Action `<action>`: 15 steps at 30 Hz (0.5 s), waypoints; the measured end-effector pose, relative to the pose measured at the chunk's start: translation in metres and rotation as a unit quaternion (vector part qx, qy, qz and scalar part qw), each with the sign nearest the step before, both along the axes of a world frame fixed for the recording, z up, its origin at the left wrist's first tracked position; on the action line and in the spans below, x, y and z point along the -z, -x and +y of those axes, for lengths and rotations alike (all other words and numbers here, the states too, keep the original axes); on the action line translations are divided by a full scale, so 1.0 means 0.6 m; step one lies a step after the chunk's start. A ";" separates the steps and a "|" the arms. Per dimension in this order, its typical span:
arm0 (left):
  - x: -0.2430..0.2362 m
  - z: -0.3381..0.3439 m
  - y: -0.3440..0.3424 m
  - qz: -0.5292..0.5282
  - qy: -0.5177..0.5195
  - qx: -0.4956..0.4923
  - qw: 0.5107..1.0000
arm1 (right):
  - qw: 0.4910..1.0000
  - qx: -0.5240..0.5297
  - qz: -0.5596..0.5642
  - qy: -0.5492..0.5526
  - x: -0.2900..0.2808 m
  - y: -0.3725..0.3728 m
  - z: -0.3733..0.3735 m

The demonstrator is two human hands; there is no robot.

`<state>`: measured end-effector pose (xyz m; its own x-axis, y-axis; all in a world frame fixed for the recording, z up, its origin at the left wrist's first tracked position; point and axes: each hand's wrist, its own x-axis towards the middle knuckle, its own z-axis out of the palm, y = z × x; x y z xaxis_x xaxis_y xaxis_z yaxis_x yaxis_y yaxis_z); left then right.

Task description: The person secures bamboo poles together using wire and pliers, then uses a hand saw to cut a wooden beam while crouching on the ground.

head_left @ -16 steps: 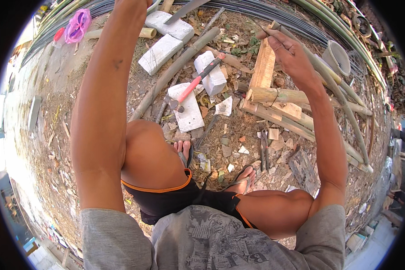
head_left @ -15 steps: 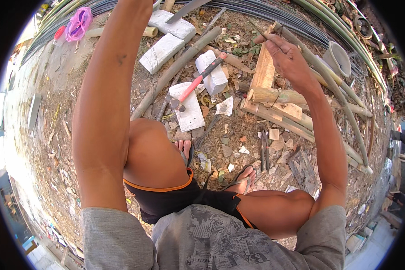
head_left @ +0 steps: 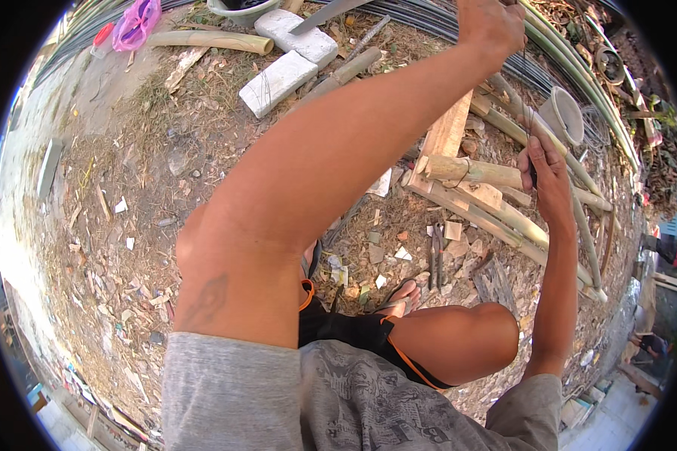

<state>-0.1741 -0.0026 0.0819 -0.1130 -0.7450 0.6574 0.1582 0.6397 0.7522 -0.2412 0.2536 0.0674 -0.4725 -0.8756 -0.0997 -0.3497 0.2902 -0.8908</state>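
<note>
My left hand (head_left: 493,26) is raised far out in front of me, its grip clenched around something thin near the top of the bamboo frame; what exactly sits inside the fist I cannot tell. My right hand (head_left: 545,177) is lower and to the right, its grip closed on a dark, slim object pressed against one of the bamboo poles (head_left: 478,171), close to where a pale wooden plank (head_left: 444,139) crosses the poles. The poles lie side by side on the ground, slanting away toward the right, with more long green bamboo stalks (head_left: 579,75) curving beyond them.

A pair of pliers (head_left: 435,259) lies on the ground just beside my sandalled foot (head_left: 399,297), among wood chips and scraps. Farther off, past my left forearm, two white blocks (head_left: 278,81) rest on the dirt, and a bamboo length (head_left: 210,39) lies near a pink plastic item (head_left: 137,21). A grey bucket (head_left: 564,114) lies tipped on its side behind the frame.
</note>
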 end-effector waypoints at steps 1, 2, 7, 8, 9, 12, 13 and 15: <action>0.003 0.040 0.012 0.035 -0.128 0.141 0.981 | 0.999 0.025 0.007 -0.021 -0.003 0.031 0.029; 0.011 0.069 0.015 0.061 -0.246 0.273 0.928 | 0.998 0.042 0.018 -0.051 0.017 0.074 0.060; 0.251 0.125 -0.043 0.050 -0.499 0.145 0.853 | 0.911 0.024 0.406 -0.068 0.046 0.178 0.150; 0.348 0.094 -0.094 -0.016 -0.451 0.034 0.891 | 0.894 0.032 0.427 -0.131 0.035 0.169 0.128; 0.358 0.152 -0.096 0.015 -0.610 0.067 0.790 | 0.881 0.052 0.444 -0.158 0.022 0.206 0.166; 0.471 0.188 -0.140 -0.013 -0.607 0.074 0.791 | 0.766 0.020 0.540 -0.347 0.007 0.221 0.132; 0.496 0.202 -0.136 -0.041 -0.599 0.079 0.796 | 0.760 0.023 0.547 -0.349 0.005 0.228 0.124; 0.532 0.225 -0.119 -0.108 -0.568 0.085 0.811 | 0.747 -0.003 0.561 -0.357 0.032 0.245 0.107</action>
<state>-0.1028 0.1326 -0.2373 -0.2981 -0.8177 -0.4925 -0.0423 -0.5041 0.8626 -0.3880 0.3180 0.0481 -0.6059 -0.7909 -0.0856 -0.7630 0.5473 0.3439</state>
